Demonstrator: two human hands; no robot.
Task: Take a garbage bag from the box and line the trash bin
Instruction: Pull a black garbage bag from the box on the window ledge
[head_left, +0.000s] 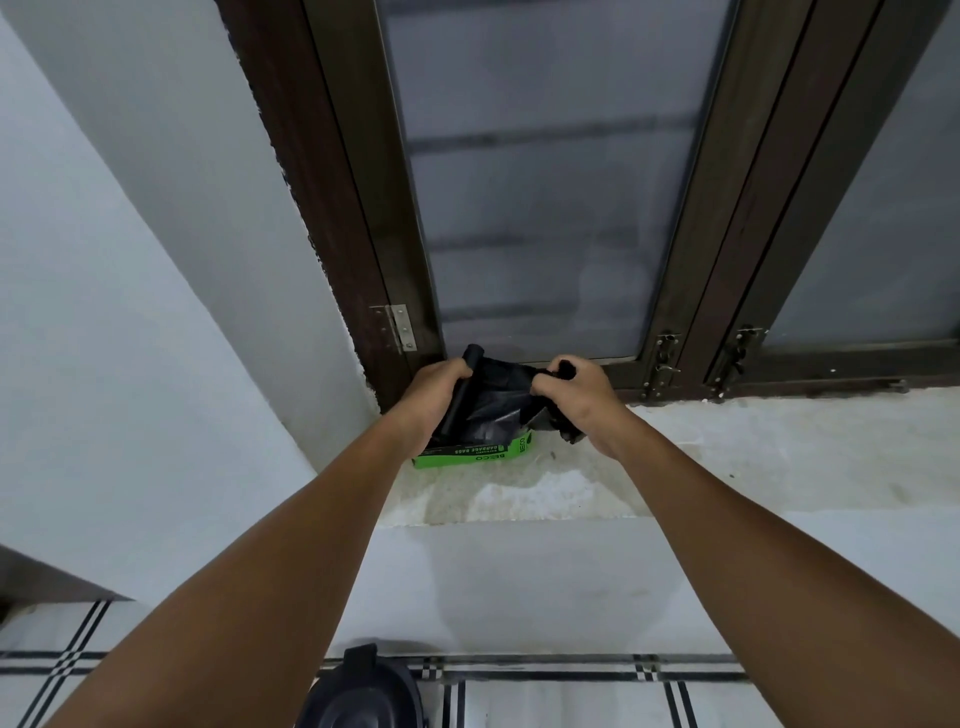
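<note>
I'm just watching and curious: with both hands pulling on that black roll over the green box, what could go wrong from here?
1. The left hand grips the roll of black garbage bags while the right hand pulls the loose end, so more than one bag may unroll or the film may tear unevenly.
2. The green box sits loose on the window sill; a tug could drag it off the edge.

Domestic interior, likely a home utility corner. Evidence: dark wood-framed window (545, 182) above the hands, pale stone sill (727, 457) beneath them, striped floor tiles (571, 696) below, painted walls (130, 312) left.
</note>
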